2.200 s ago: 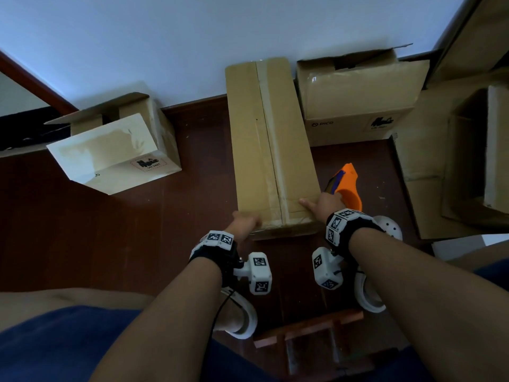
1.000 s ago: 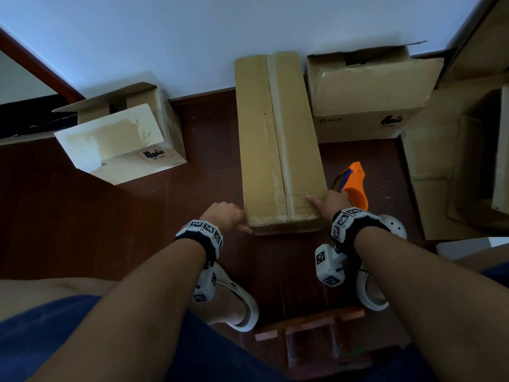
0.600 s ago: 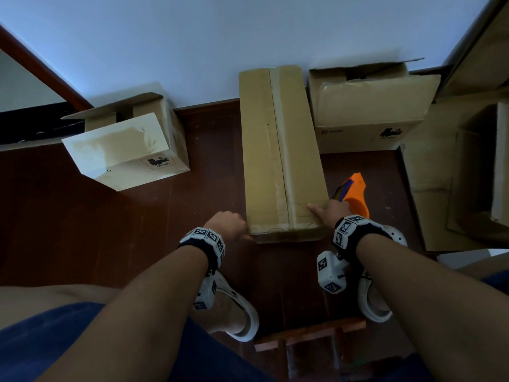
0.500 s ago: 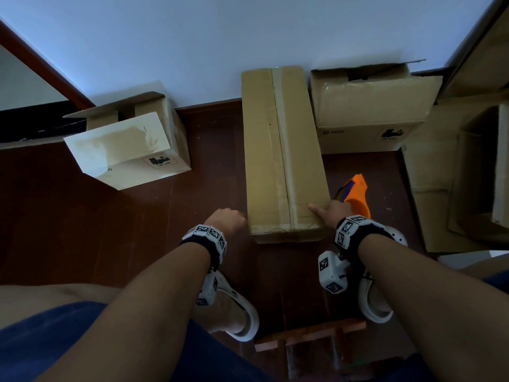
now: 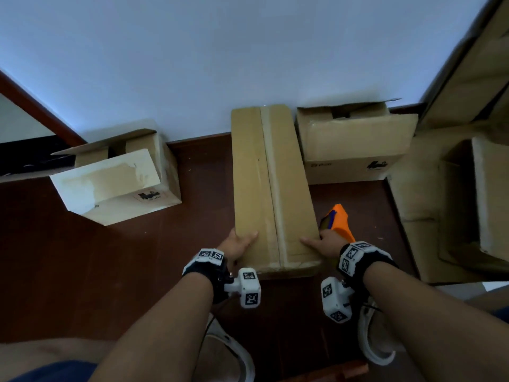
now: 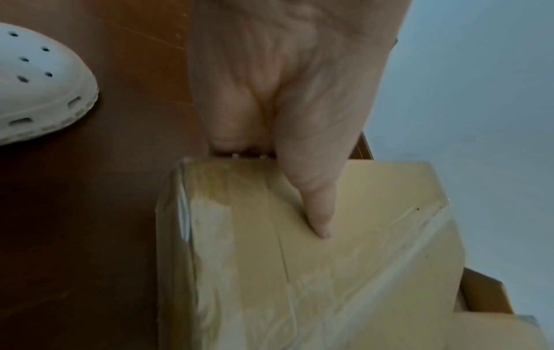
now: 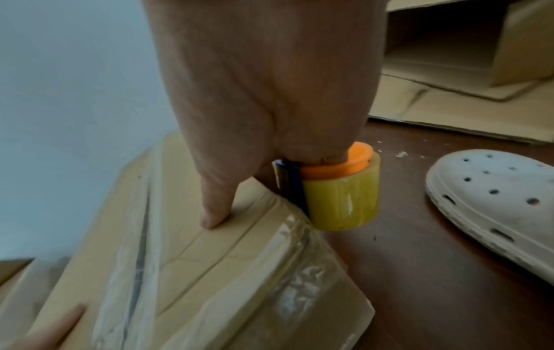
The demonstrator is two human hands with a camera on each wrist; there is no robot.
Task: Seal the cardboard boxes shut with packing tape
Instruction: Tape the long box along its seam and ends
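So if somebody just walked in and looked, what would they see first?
Probably the long cardboard box in the middle of the dark floor, with a strip of tape down its top and both hands on its near end. The right hand also grips a bright orange tape dispenser, the only strong colour here. Open boxes stand by the wall on either side.

head: high, looking down | wrists: close, along fingers | shared: taped box (image 5: 272, 188) near end

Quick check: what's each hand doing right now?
Left hand: grips the long taped cardboard box at its near left corner.
Right hand: holds the orange tape dispenser, forefinger on the box.
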